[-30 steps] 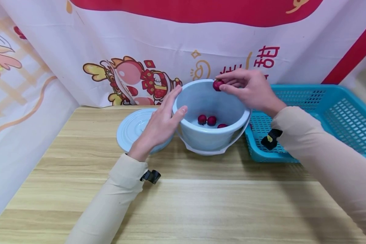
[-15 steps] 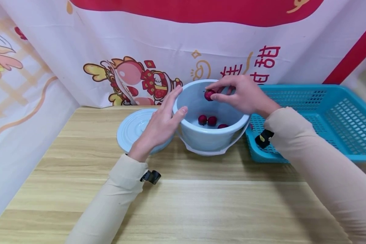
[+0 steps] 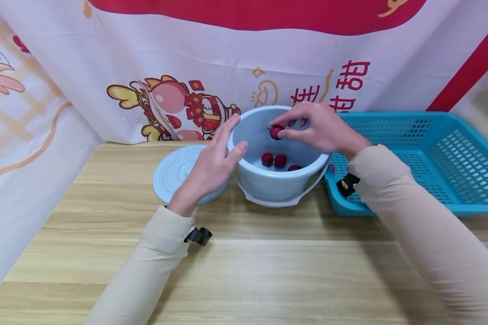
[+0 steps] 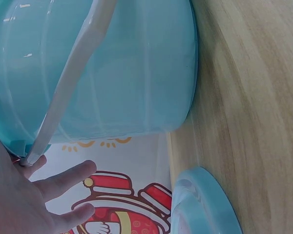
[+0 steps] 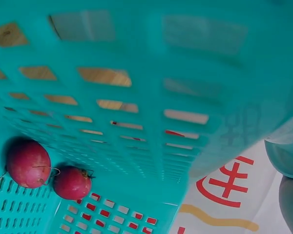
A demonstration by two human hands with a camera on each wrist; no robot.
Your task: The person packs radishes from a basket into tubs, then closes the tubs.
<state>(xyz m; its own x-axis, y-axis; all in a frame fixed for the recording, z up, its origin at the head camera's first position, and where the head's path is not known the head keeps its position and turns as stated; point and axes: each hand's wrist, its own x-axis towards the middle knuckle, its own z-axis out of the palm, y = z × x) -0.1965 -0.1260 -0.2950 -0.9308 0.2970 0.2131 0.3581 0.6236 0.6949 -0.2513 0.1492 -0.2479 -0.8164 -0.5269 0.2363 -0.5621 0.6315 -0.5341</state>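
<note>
Between thumb and fingers, my right hand (image 3: 321,128) pinches a red radish (image 3: 276,132) within the mouth of the light-blue bucket (image 3: 274,183). Below it, several radishes (image 3: 280,160) lie on the bucket's floor, one partly hidden by the front rim. My left hand (image 3: 211,167) rests at the bucket's left rim, thumb over the edge; in the left wrist view its fingers (image 4: 68,180) are spread beside the white handle (image 4: 63,92). Two radishes (image 5: 28,163) with thin roots show inside the teal basket (image 5: 136,63) in the right wrist view.
A round light-blue lid (image 3: 175,174) lies on the wooden table (image 3: 244,271), left of the bucket and partly behind my left forearm. The teal basket stands close to the bucket's right, under my right forearm. A printed cloth (image 3: 211,49) hangs along the back.
My right hand has moved left and down with the radish, from above the bucket's back rim to inside its mouth. My left hand has stayed at the rim.
</note>
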